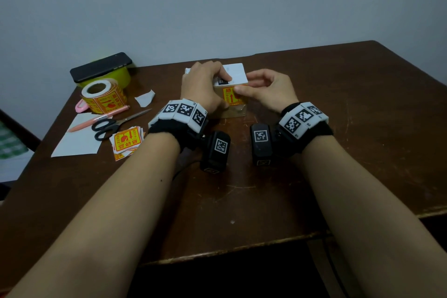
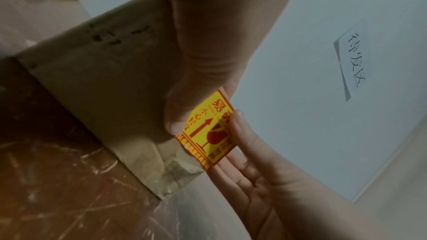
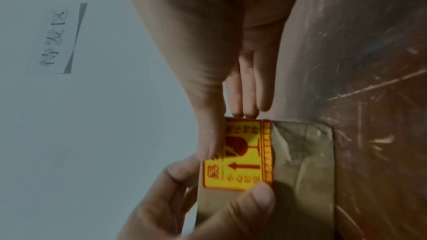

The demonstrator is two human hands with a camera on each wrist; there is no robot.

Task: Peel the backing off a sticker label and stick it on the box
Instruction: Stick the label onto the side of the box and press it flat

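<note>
A small cardboard box [image 1: 235,111] with a white label on top stands mid-table. A yellow and red fragile sticker [image 1: 230,96] lies against its front face, also seen as the sticker [image 2: 208,132] and the sticker [image 3: 240,154]. My left hand [image 1: 212,84] grips the box, fingers curled over the top, thumb [image 3: 261,198] pressing the sticker's lower left corner. My right hand [image 1: 263,89] holds the sticker's right edge at the box's corner, thumb [image 3: 209,143] on its front. The other fingers [image 3: 245,96] lie straight behind that edge. Whether that edge lies flat on the box I cannot tell.
At the left lie a sticker roll [image 1: 102,95], a black phone [image 1: 101,66] on a yellow tape roll [image 1: 122,78], scissors [image 1: 116,124], a pink pen [image 1: 99,118], cut stickers [image 1: 127,141], white paper [image 1: 77,140] and a backing scrap [image 1: 145,98]. A wall stands right behind the table.
</note>
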